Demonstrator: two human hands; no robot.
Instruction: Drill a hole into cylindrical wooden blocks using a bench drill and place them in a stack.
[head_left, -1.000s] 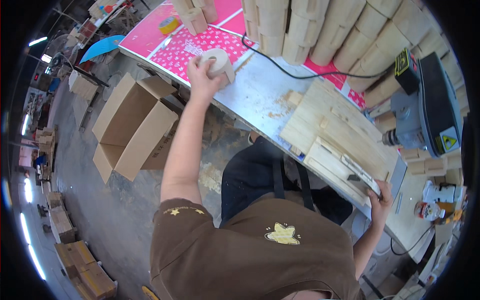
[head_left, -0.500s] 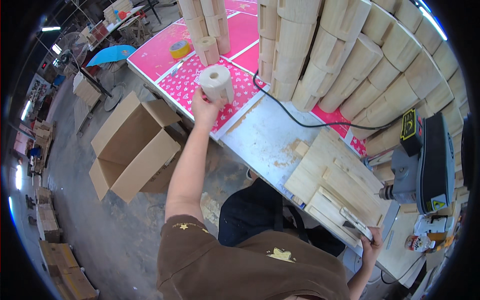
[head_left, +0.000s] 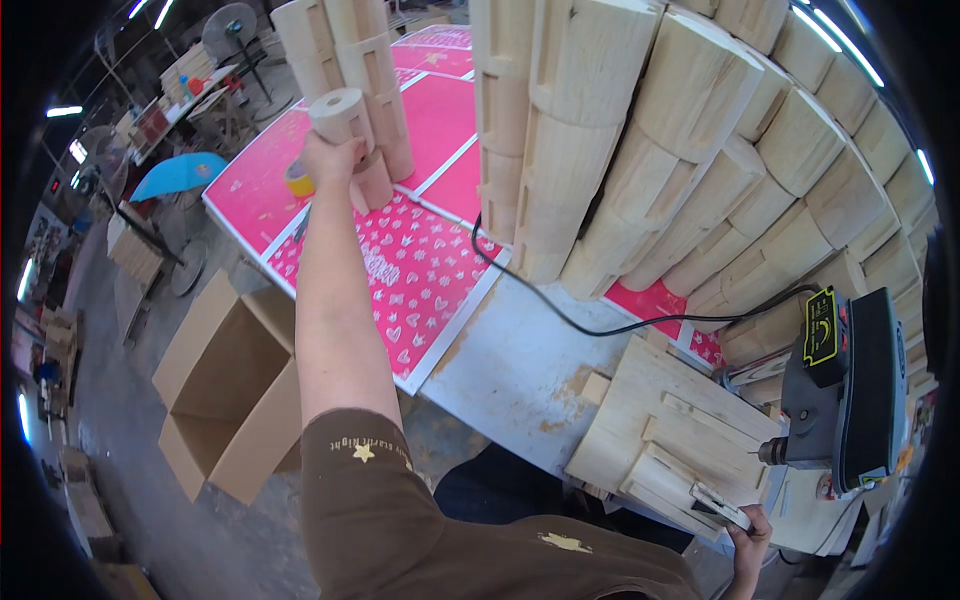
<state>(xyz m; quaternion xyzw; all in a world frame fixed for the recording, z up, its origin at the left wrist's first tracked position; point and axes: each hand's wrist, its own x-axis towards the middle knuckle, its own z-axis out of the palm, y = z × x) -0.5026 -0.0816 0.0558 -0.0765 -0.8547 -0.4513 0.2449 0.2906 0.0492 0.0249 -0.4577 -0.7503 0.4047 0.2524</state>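
Observation:
My left hand, arm stretched far out, grips a pale wooden cylinder with a round hole in its top end. A shorter cylinder stands below it on the pink-covered table; whether the two touch is hard to tell. Down at the right, my right hand is closed at the end of a metal toggle clamp. That clamp is mounted on a wooden jig built of boards and strips. The drill press stands over the jig's right side, its chuck pointing at it.
Tall stacks of wooden cylinders rise along the table's far right. A black cable crosses the tabletop to the drill press. Yellow tape lies left of my left hand. An open cardboard box sits on the floor beside the table.
My left hand has carried the cylinder farther away and leftward, up to the short cylinder by the back stacks. My right hand stays at the clamp. The whole view has shifted.

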